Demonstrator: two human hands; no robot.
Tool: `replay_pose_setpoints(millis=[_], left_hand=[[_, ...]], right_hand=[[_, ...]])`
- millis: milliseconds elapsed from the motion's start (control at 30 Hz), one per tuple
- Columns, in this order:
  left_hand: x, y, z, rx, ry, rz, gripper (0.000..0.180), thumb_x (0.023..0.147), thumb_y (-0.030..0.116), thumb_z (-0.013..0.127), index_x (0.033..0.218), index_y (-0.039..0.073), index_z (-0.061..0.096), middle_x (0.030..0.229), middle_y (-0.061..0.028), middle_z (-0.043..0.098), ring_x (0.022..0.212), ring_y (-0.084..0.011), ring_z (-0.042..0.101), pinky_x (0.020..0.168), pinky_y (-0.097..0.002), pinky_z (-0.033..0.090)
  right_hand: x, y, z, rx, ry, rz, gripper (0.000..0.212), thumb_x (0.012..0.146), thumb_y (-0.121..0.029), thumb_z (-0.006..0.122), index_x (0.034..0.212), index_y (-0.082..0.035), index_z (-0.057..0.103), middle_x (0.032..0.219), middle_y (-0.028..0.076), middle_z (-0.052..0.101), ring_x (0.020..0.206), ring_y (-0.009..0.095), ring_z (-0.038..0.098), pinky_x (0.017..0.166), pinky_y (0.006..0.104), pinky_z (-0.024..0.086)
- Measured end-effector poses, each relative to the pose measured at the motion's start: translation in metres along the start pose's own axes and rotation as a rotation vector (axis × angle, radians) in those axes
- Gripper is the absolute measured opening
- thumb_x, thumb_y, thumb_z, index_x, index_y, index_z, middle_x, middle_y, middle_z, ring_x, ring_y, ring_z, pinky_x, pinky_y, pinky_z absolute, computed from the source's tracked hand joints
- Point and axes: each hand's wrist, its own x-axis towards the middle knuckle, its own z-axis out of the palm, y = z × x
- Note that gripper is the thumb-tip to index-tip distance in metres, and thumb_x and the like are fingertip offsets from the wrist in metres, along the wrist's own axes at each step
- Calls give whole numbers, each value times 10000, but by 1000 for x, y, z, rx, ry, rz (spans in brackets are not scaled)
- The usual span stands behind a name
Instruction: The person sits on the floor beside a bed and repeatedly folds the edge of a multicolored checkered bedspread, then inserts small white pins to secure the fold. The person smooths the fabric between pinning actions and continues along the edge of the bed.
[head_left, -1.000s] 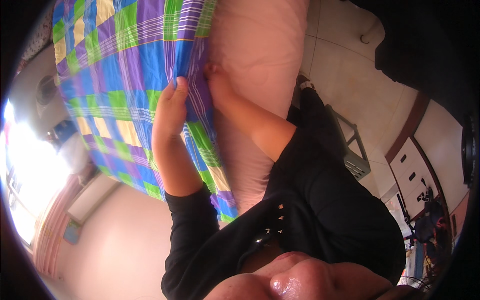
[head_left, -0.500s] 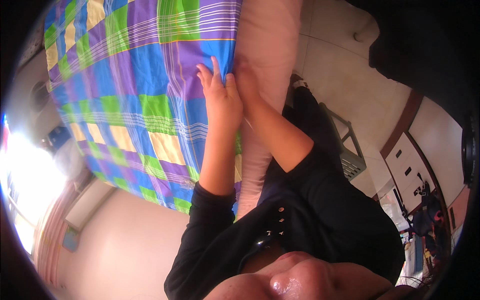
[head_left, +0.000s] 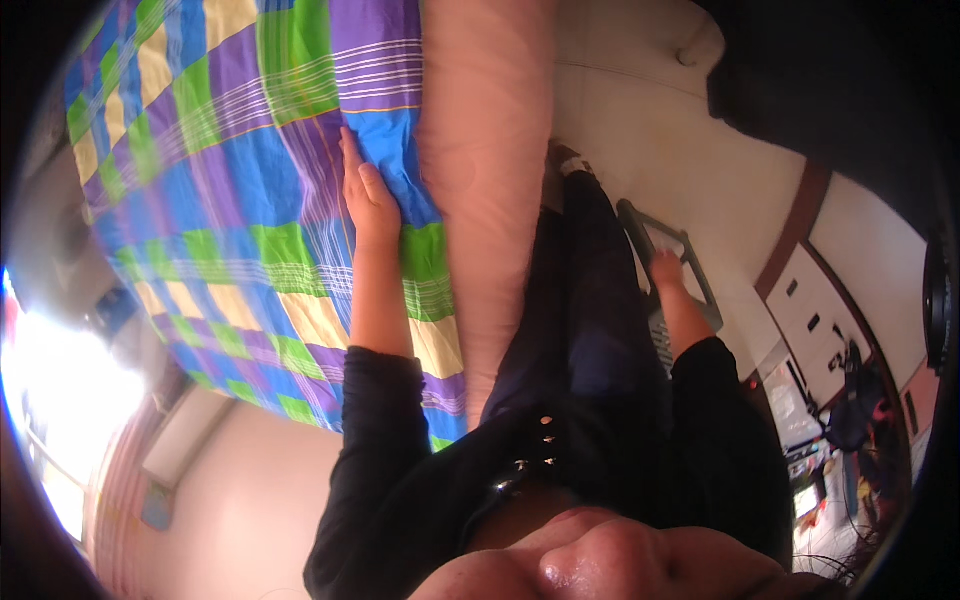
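1. Plainly, the checked cloth (head_left: 285, 190) lies spread over the left and upper middle of the view, in blue, green, purple and cream, with thin white lines crossing it.
2. Its right-hand border runs alongside a strip of pink bedding (head_left: 487, 140), which shows bare between the cloth and the person's dark trousers (head_left: 600, 290).
3. The left hand (head_left: 374, 205) rests against the cloth, near that border, on its blue and purple part. Its grip is wide: the fingers are stretched out rather than curled, and the cloth shows soft creases close by.
4. The right hand (head_left: 666, 268) is well apart from the cloth, out over the floor side, in front of a grey-green stool (head_left: 708, 300). It is blurred, so I cannot tell how its grip stands, nor whether it touches the stool.
5. Pale floor tiles (head_left: 640, 120) stretch beyond the bedding, and white drawers (head_left: 815, 320) stand at the far right.
6. At the lower left, a bright window (head_left: 75, 400) glares beside a pink curtain (head_left: 118, 510).
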Motion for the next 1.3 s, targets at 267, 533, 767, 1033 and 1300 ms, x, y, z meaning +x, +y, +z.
replay_pose_setpoints(millis=[267,533,767,1033,1300], left_hand=[[-4,-19,20,230,73,206,730,997,483,313,1471,-71,308,1505,-284,351,1384,-458,347,1123,-493,279],[-10,-18,30,450,11,174,696,987,499,341,1502,30,322,1555,-267,270,1425,-442,286,1123,-512,221],[-11,-20,24,275,-6,54,677,810,420,588,1419,141,489,1558,-231,285,1412,-434,310,1080,-542,284],[-10,-16,19,219,28,27,581,798,460,591,1324,214,596,1521,-190,382,1376,-392,397,1061,-505,337],[-12,-11,21,255,81,35,552,844,462,539,1313,178,604,1502,-209,408,1376,-380,408,1069,-484,331]], right_hand=[[38,100,72,135,-556,309,428,1013,-281,359,1153,9,641,1136,257,650,1044,376,643,862,485,510],[105,87,50,-306,-322,-317,435,1017,-231,318,1078,15,672,1113,263,649,1020,418,629,842,513,515],[175,36,-46,329,-299,158,443,973,-330,441,1083,20,689,1112,220,685,996,396,649,858,474,487],[223,-39,-193,56,-272,-88,428,971,-322,452,1084,19,686,1099,210,689,991,384,650,849,471,486],[270,-62,-275,-9,-211,-227,412,969,-313,464,1084,17,682,1087,199,693,986,372,651,841,468,485]])
